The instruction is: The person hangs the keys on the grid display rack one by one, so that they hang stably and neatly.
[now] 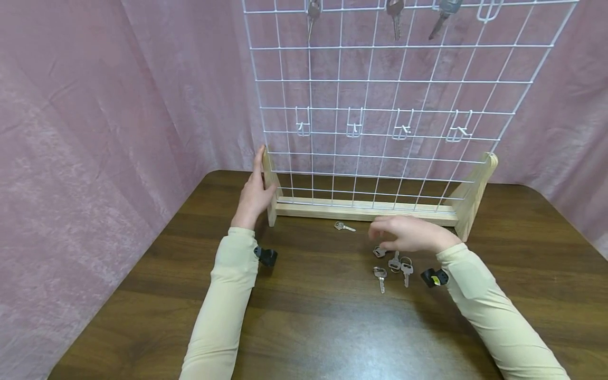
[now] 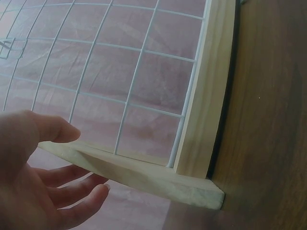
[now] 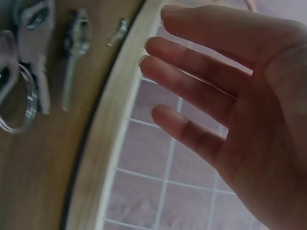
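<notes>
silver keys [image 1: 394,262] lie on the bench [image 1: 309,316] just on your side of your empty right grip [image 1: 410,234], its fingers loosely parted; one more key [image 1: 345,227] lies leftward. your left grip [image 1: 255,198] curls round the wooden stand [image 1: 328,210].

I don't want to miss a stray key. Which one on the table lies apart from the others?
The key just in front of the wooden rail, left of the right hand in the head view; the other tabletop keys cluster together.

Keys [image 1: 380,273] look shiny metal, the table [image 1: 309,322] glossy wood.
</notes>
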Demonstrator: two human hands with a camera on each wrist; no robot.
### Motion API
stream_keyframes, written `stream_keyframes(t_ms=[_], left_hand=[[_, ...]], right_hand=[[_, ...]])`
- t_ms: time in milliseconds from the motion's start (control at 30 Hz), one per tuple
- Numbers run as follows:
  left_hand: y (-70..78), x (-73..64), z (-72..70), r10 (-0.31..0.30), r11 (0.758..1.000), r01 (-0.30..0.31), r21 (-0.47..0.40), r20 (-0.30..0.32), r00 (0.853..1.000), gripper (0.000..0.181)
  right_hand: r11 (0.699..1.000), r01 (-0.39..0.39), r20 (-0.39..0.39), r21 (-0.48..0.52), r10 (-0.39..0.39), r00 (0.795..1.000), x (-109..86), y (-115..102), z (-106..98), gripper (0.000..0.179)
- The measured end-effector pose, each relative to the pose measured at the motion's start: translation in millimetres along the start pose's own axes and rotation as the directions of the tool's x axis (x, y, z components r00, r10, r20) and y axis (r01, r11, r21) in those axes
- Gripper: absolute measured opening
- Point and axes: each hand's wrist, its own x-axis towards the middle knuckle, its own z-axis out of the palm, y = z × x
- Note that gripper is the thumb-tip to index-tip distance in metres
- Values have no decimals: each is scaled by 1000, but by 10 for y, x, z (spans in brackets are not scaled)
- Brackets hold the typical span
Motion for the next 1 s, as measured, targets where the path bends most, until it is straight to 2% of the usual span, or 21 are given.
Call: stream_keyframes(t_ms=[300,400,800,1000], left_hand=[[13,-10,-5,-6,1000,6,-4,6,1000,94],[11,-6,-1,-6,1000,6,-3,4,1000,94],[6,-10,-3,-4,1000,4,-1,9,1000,96],[12,-19,-13,0,1000,0,4,4,1000,97]], right_hand=[[998,-38,89,42,34,995,52,70,178,23],[998,-29,104,63,22,994,62,94,224,25],[999,0,88,37,-3,996,85,141,339,23],[998,-8,104,61,1,995,80,136,319,22]])
